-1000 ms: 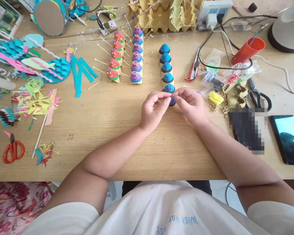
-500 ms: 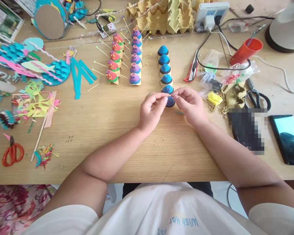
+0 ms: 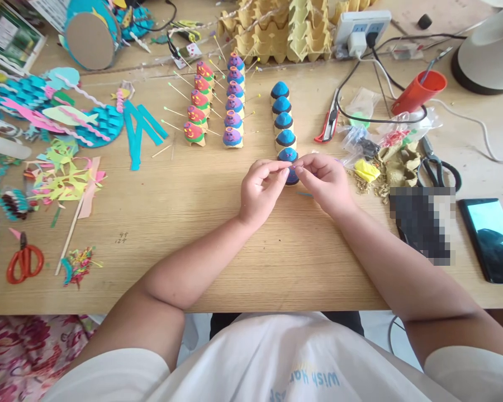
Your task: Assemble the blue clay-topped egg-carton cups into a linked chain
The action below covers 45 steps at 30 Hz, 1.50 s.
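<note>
Above the near end of a blue caterpillar made from an egg-carton strip (image 3: 284, 120), my two hands meet fingertip to fingertip. My left hand (image 3: 260, 190) is closed, thumb and forefinger pinched together. Facing it, my right hand (image 3: 324, 181) pinches in the same way. A tiny purple bit (image 3: 293, 166) shows between the fingertips, too small to make out fully. Below them, the blue front hump (image 3: 292, 176) is partly hidden by the fingers. Its blue humps have dark lower edges, and small marks show on the second hump.
Left of the blue strip stand a purple-and-blue caterpillar (image 3: 233, 104) and a red-and-green caterpillar (image 3: 199, 99), both with pins sticking out. A red box cutter (image 3: 329, 124), yellow clay (image 3: 366, 171), black scissors (image 3: 438, 167) and a phone (image 3: 490, 240) lie at right. Orange-handled scissors (image 3: 25, 262) lie at left.
My hands stay close together over the front hump, with only slight finger movement. The whole view has shifted a little.
</note>
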Motion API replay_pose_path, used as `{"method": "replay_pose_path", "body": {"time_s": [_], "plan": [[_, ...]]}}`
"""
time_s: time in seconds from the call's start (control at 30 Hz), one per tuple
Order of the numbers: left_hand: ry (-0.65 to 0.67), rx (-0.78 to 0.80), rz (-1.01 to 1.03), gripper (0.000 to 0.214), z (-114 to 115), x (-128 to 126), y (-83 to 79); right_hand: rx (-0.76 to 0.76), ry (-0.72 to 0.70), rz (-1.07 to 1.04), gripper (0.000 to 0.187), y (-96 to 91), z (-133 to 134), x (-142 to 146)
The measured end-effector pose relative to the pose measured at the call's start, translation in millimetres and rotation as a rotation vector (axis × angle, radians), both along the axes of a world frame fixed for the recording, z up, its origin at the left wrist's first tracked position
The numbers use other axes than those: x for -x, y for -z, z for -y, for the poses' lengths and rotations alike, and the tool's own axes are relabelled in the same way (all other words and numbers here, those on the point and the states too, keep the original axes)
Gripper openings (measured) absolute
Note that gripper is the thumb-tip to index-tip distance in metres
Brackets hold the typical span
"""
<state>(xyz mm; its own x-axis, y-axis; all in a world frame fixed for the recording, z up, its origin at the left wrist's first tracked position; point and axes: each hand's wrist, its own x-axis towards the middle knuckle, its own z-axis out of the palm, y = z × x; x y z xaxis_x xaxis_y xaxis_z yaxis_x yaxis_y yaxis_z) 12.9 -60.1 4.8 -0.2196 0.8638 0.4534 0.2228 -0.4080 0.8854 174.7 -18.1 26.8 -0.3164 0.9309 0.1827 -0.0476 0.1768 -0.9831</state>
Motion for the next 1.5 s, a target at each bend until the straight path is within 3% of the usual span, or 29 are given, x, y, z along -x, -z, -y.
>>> {"method": "replay_pose_path", "body": {"time_s": [0.43, 0.83, 1.5], "plan": [[-0.042, -0.08, -0.137, 0.021, -1.2, 3.2, 5.4, -0.014, 0.066, 0.049, 0.041, 0.3, 0.0, 1.4], [-0.05, -0.059, -0.103, 0.021, -1.6, 2.0, 5.6, 0.031, 0.031, 0.056, 0.03, 2.5, 0.6, 1.7], [-0.066, -0.029, -0.04, 0.027, -1.5, 0.0, 3.1, 0.103, -0.045, 0.045, 0.034, -4.4, 2.9, 2.0]]}}
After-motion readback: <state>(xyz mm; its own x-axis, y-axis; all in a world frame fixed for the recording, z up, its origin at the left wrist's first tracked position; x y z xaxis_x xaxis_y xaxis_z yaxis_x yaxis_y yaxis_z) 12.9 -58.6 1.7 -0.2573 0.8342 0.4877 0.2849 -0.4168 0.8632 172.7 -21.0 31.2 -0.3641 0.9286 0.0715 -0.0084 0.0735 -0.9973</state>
